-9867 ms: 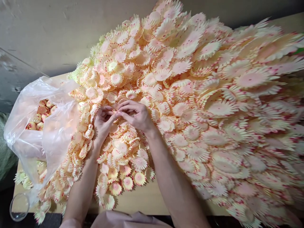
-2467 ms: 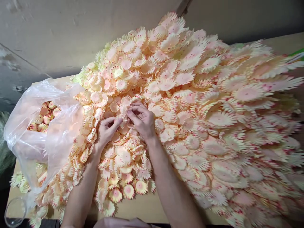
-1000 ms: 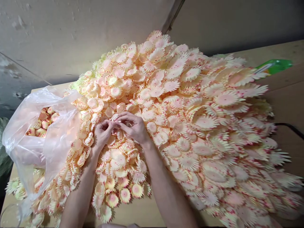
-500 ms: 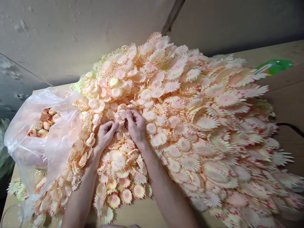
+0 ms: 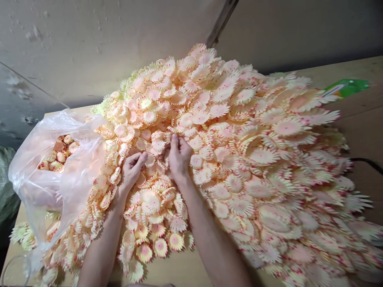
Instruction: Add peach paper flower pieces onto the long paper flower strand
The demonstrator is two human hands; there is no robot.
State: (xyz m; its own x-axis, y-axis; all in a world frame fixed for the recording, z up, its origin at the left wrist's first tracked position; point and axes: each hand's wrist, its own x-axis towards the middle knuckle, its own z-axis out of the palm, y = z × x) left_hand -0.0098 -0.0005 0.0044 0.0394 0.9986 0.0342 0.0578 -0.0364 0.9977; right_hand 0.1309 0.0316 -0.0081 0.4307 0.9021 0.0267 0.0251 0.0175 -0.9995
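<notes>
1. Since a second ago the hands have parted: right hand point(image 5: 180, 157) drawn off rightward, left hand point(image 5: 133, 169) near its old spot.
2. Nearest me: bare strip of table point(image 5: 170, 271); clear cup point(image 5: 16, 273) at the left corner.
3. Between the forearms, a small heap of pale flowers point(image 5: 151, 203), pink-tipped, overlapping.
4. Left hand narrow, thumb by curled fingers; right hand narrow too, thumb raised. Can't tell whether either pinches anything. Flowers all around both.
5. Left of the hands, a thin plastic bag point(image 5: 80, 171), rolled buds point(image 5: 61, 155) showing through its opening.
6. Beyond and rightward, flowers heaped high.
7. Farther: green packet point(image 5: 351, 87) right of the heap; scuffed wall point(image 5: 119, 32) behind.
</notes>
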